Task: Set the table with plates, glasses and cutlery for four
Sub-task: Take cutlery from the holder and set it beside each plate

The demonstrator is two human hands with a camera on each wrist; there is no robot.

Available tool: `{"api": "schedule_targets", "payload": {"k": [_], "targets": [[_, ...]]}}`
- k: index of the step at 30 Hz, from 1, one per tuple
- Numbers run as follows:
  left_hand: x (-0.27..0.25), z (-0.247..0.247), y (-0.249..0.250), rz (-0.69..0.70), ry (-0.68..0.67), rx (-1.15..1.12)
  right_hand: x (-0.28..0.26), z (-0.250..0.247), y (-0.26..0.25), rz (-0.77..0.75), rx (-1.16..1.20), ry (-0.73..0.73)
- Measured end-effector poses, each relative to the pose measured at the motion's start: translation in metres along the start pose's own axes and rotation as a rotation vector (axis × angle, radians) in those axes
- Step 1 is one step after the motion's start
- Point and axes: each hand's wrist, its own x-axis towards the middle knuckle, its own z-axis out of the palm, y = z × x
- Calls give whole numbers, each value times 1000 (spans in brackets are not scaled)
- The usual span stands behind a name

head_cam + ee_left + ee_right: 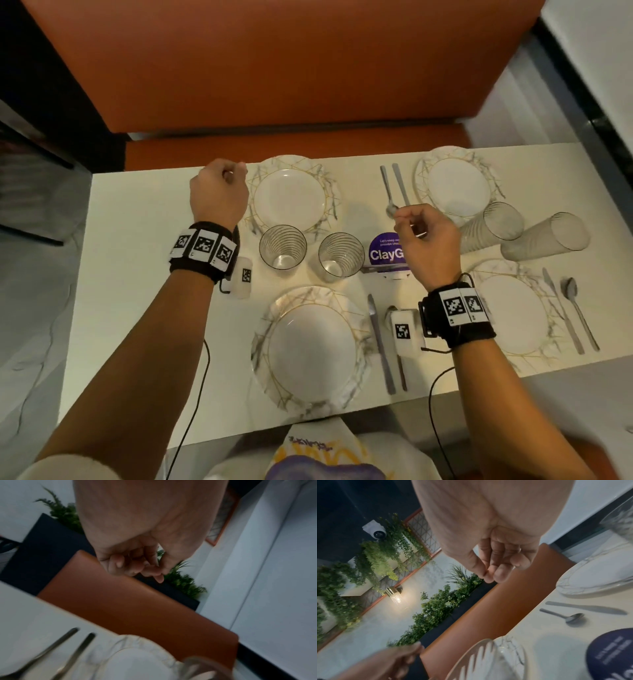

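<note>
While both hover, left hand (219,195) and right hand (426,240) curl loosely, each grip empty.

Looks to me like a restaurant or café dining booth

I see an orange padded bench (274,68) behind a white table (144,274), a purple branded table sign (383,253), hanging greenery on a trellis wall (385,550), a wall lamp (394,595) and a security camera (376,532)

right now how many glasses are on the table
4. Two stand upright between the left plates: one and one. Two lie on their sides between the right plates: one and one. None seem hidden.
</note>
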Motion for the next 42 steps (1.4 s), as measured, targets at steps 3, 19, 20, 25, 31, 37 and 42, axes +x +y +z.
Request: {"api": "schedule_targets", "payload": {"k": [3, 19, 20, 25, 31, 37, 42], "targets": [[-23, 9, 51, 127, -19, -37, 4, -21, 32, 11, -42, -20], [-178, 187, 155, 27, -547, 18, 36, -49, 196, 192, -583, -528], [-183, 194, 152, -1, -556, 32, 37, -49, 198, 207, -560, -539], [-199, 212, 142, -76, -570, 92, 44, -53, 200, 265, -457, -542], [-203, 219, 141, -58, -577, 148, 46, -69, 176, 217, -304, -459], [-209, 219, 143, -14, -642, 51, 60, -85, 130, 11, -235, -419], [-210, 206, 150, -103, -505, -247, 75, -96, 96, -100, -115, -330]]}}
